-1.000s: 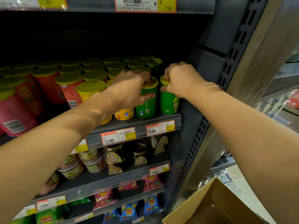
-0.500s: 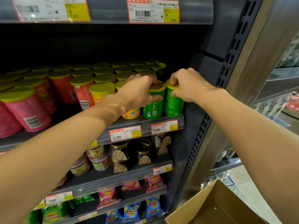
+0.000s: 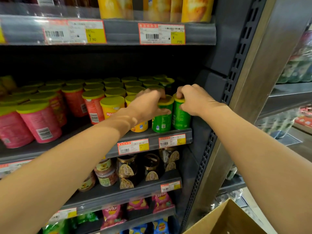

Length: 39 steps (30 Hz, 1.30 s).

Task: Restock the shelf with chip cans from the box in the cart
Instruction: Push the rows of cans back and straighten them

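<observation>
A retail shop, of the supermarket or convenience type, is indicated. Tiered dark metal shelving [image 3: 152, 137] is fitted with front rails carrying red-and-yellow price labels [image 3: 161, 33] printed with barcodes. The tiers are stocked with rows of identical chip cans [image 3: 94, 105], jars [image 3: 126, 168] and snack bags [image 3: 111, 215], and a slotted upright [image 3: 236, 53] is seen at the bay's end.
</observation>
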### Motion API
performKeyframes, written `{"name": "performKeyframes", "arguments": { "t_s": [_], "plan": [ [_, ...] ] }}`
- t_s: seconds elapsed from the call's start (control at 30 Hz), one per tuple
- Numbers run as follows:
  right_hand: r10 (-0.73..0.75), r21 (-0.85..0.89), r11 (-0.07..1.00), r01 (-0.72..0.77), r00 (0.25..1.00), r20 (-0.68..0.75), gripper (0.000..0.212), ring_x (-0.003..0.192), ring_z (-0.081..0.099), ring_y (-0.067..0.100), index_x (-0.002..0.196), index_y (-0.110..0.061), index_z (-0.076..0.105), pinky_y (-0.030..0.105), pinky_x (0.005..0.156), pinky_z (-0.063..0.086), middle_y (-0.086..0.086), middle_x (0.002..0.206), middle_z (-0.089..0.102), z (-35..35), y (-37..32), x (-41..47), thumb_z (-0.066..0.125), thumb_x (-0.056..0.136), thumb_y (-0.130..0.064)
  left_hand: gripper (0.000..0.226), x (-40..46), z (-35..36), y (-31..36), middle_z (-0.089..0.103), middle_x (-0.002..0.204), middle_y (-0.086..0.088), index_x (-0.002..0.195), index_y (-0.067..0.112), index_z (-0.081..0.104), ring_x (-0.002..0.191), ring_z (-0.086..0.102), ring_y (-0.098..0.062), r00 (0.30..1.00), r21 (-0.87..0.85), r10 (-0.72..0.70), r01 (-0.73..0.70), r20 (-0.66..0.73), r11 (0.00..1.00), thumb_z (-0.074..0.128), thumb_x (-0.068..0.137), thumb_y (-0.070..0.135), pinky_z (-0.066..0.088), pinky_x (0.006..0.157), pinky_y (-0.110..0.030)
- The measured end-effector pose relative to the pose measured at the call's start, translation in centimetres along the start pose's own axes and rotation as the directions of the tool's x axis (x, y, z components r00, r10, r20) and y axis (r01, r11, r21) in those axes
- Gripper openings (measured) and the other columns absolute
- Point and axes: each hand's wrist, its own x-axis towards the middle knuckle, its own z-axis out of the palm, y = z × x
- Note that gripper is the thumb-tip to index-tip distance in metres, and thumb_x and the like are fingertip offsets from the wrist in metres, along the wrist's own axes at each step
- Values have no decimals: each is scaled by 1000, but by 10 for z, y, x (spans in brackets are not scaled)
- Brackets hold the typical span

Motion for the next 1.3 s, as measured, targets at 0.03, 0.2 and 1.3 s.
{"name": "performKeyframes", "arguments": {
  "t_s": [0.03, 0.2, 1.3],
  "plan": [
    [3, 5, 1000, -3, 1000, 4, 27, 103, 55, 37, 109, -16, 59, 35, 84, 46, 9, 104, 46, 0, 0, 0, 67, 85, -8, 55, -1, 0, 0, 63, 113, -6, 124, 15, 54, 107, 55, -27, 1000, -1, 12, -12, 8, 1000, 70, 84, 50, 44, 95, -40],
    [49, 94, 994, -48, 999, -8, 52, 119, 54, 39, 138, -16, 56, 41, 96, 50, 19, 134, 53, -6, -4, 0, 61, 86, -14, 55, -2, -2, -2, 61, 117, -4, 127, 17, 51, 112, 54, -27, 998, 42, 56, -57, 26, 997, 66, 86, 51, 40, 101, -45],
    [81, -8, 997, -81, 992, 98, 47, 113, 60, 33, 129, -18, 59, 47, 95, 51, 12, 123, 62, 49, -2, 184, 69, 86, -35, 35, 93, -9, -76, 67, 120, 11, 111, 34, 74, 115, 54, -4, 979, -110, 118, -100, 165, 989, 58, 89, 57, 39, 95, -21]
  ]
}}
